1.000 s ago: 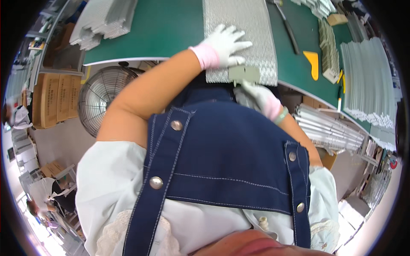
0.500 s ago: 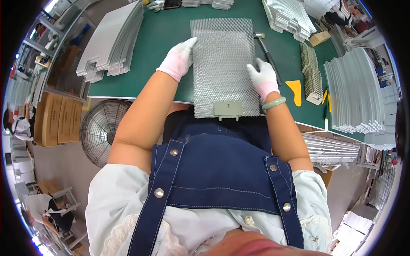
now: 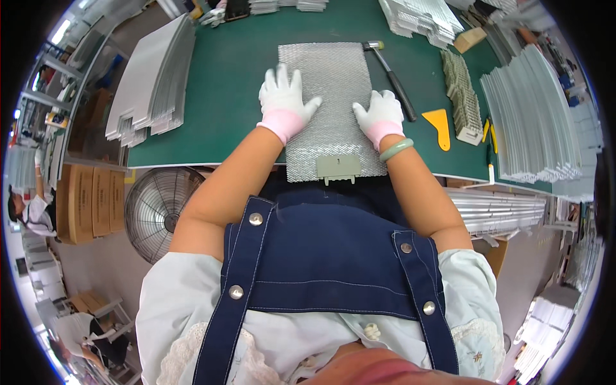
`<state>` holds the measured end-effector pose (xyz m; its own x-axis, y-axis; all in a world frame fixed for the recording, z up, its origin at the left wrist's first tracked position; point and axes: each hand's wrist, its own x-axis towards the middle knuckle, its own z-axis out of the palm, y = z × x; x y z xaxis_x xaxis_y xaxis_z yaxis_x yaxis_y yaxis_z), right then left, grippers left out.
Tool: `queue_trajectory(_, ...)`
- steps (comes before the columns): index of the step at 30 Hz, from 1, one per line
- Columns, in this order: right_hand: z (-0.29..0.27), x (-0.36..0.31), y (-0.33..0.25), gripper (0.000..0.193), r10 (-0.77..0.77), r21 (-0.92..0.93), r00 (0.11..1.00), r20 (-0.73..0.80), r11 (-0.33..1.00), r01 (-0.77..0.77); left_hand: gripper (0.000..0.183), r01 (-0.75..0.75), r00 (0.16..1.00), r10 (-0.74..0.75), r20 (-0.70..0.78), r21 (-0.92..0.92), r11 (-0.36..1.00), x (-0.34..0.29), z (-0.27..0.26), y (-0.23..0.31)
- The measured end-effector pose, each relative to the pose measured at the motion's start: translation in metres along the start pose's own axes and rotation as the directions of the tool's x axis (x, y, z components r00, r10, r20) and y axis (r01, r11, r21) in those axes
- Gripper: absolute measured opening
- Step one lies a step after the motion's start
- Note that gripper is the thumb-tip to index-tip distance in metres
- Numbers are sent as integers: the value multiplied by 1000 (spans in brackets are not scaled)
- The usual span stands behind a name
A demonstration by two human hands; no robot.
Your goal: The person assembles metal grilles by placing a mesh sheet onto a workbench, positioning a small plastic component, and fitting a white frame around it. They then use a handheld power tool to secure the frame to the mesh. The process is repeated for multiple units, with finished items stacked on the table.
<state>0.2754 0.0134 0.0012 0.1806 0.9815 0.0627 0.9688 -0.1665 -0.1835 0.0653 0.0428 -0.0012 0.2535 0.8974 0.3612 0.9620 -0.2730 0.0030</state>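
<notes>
A silver mesh panel lies on the green table, its near end reaching past the front edge. A grey-green plastic clip piece with short prongs sits at that near end. My left hand, in a white glove with a pink cuff, rests over the panel's left edge with fingers spread. On the opposite edge my right hand, gloved alike, lies with thumb and fingers apart. Neither is wrapped around anything. A hammer with a dark handle lies just beyond my right hand, and a yellow scraper is to its right.
Silver panels are stacked at the left and the right. A row of grey-green clip pieces stands beside yellow-handled pliers. A wooden block is farther back. Below the table's left side stands a fan near cardboard boxes.
My left hand has moved from the panel's far left edge nearer and rightward onto it, fingers now spread. My right hand stays by the right edge. The whole view has shifted slightly.
</notes>
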Motion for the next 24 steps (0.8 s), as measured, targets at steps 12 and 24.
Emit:
queue_trajectory(12, -18, -133, 228, 36, 557, 555, 608, -566, 803, -219, 69, -223, 963, 217, 159, 24, 975, 34, 55, -52)
queue_trajectory(24, 81, -237, 408, 76, 816, 161, 338, 469, 297, -941, 63, -291, 919, 230, -319, -158, 944, 20, -7, -27)
